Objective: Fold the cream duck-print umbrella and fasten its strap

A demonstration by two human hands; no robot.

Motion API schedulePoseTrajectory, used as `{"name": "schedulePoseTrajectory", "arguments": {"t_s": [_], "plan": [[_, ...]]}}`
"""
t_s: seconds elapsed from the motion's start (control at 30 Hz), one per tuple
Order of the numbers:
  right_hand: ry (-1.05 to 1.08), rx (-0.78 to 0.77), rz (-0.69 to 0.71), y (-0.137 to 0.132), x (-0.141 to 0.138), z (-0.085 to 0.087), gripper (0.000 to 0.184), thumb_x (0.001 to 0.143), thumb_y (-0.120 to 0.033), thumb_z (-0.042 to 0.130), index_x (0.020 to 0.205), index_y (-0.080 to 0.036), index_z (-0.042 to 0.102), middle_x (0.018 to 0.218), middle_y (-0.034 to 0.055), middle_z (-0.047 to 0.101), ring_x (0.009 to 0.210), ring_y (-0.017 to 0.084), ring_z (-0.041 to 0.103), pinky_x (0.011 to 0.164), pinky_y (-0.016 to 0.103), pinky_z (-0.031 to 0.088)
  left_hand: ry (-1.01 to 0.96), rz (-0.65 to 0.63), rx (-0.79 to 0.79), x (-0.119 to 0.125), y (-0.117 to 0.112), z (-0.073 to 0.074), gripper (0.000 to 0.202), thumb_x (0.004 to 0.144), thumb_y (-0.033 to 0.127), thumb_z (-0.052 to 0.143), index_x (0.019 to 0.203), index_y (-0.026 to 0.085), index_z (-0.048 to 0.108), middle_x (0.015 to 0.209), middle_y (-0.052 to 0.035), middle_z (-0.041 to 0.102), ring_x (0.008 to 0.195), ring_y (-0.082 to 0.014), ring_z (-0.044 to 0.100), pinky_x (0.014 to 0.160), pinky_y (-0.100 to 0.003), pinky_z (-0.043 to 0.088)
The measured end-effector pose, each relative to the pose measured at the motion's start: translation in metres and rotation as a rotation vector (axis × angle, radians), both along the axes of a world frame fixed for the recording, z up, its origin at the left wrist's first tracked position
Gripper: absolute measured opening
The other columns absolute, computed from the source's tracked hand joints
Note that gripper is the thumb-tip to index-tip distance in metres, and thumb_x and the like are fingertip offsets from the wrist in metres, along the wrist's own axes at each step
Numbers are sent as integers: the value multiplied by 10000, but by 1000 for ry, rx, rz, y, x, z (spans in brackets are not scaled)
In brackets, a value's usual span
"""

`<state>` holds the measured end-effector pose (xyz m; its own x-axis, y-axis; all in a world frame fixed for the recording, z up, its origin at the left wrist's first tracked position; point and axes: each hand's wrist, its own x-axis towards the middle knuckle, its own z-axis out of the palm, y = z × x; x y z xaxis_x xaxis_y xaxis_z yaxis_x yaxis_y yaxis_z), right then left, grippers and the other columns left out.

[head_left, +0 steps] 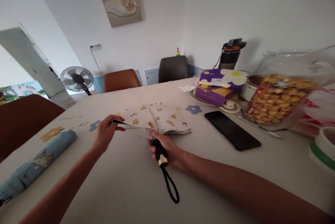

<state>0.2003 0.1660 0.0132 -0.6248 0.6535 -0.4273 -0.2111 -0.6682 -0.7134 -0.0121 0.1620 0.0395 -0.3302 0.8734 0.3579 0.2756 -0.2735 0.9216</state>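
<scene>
A cream folding umbrella (pixel 159 119) with small printed figures lies half collapsed on the table (pixel 125 178). My right hand (pixel 163 149) is closed around its black handle (pixel 160 154), from which a black wrist loop (pixel 171 187) trails toward me. My left hand (pixel 106 131) pinches the edge of the umbrella's canopy at a black rib tip, drawing the fabric out to the left.
A folded light-blue umbrella (pixel 36 164) lies at the left table edge. A black phone (pixel 232 130) rests right of the cream umbrella. Behind it stand a purple box (pixel 222 82), a clear snack jar (pixel 285 89), a dark bottle (pixel 230 54). Brown chairs (pixel 121 80) and a fan (pixel 76 79) stand beyond.
</scene>
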Motion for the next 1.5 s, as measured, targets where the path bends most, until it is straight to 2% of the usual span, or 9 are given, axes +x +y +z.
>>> {"name": "schedulePoseTrajectory", "arguments": {"t_s": [0.2, 0.43, 0.6, 0.77, 0.87, 1.0, 1.13, 1.27, 1.5], "plan": [[45, -35, 151, 13, 6, -7, 609, 787, -737, 272, 663, -169, 455, 403, -42, 399, 312, 79, 414, 291, 166, 307, -139, -20, -7, -9, -14, -28, 79, 687, 221, 584, 646, 154, 576, 812, -25, 611, 780, -144, 574, 661, -310, 565], [-37, 89, 126, 15, 3, -11, 378, 869, -462, 380, 647, -166, 460, 384, -42, 430, 287, 91, 411, 315, 195, 348, 309, -1, 150, -24, -17, -43, 120, 687, 129, 487, 627, 187, 573, 773, -21, 647, 767, -144, 596, 713, -272, 489], [-160, 264, 62, 8, 5, -9, 446, 821, -434, 434, 469, -159, 433, 341, -16, 421, 272, 93, 430, 290, 186, 307, 564, -66, 210, -28, -15, -50, 194, 658, 86, 429, 638, 205, 581, 794, -30, 671, 778, -149, 624, 729, -267, 479], [-190, 292, 60, 8, 4, -11, 500, 802, -471, 447, 414, -157, 431, 318, -12, 409, 265, 88, 427, 294, 178, 314, 593, -135, 63, -34, -6, -60, 228, 668, 139, 440, 641, 237, 645, 822, -32, 695, 856, -181, 624, 813, -318, 478], [-198, 250, 21, 9, 2, -11, 471, 793, -472, 456, 442, -159, 442, 326, -19, 421, 264, 95, 432, 288, 185, 331, 564, 40, -110, -43, -2, -65, 260, 666, 173, 442, 663, 255, 688, 813, -25, 703, 841, -206, 635, 811, -361, 483], [-204, 232, -22, 9, -1, -10, 442, 789, -462, 462, 472, -155, 457, 333, -15, 441, 259, 98, 433, 275, 186, 329, 490, 197, -51, -35, -2, -56, 287, 698, 169, 418, 765, 238, 689, 877, -24, 690, 891, -198, 621, 855, -363, 462], [-214, 243, 2, 7, -2, -14, 424, 783, -457, 476, 485, -157, 454, 339, -11, 454, 257, 102, 431, 273, 195, 343, 431, 2, 20, 10, 9, -39, 313, 809, 268, 433, 1043, 212, 633, 1115, -63, 630, 1045, -186, 569, 949, -347, 410], [-191, 262, 53, 5, -1, -17, 437, 787, -473, 455, 488, -154, 466, 335, -10, 450, 256, 106, 432, 272, 202, 349, 350, -74, 44, 49, 45, -36, 490, 853, 374, 421, 1315, 213, 422, 1433, -63, 355, 1336, -181, 275, 1106, -348, 194], [-162, 170, -26, 7, -1, -10, 421, 803, -450, 445, 513, -148, 492, 336, -9, 451, 257, 112, 435, 262, 205, 337, 132, 133, -185, 45, 79, -35, 448, 872, 452, 371, 1217, 186, 474, 1389, -119, 401, 1321, -224, 304, 1085, -376, 230]]}}
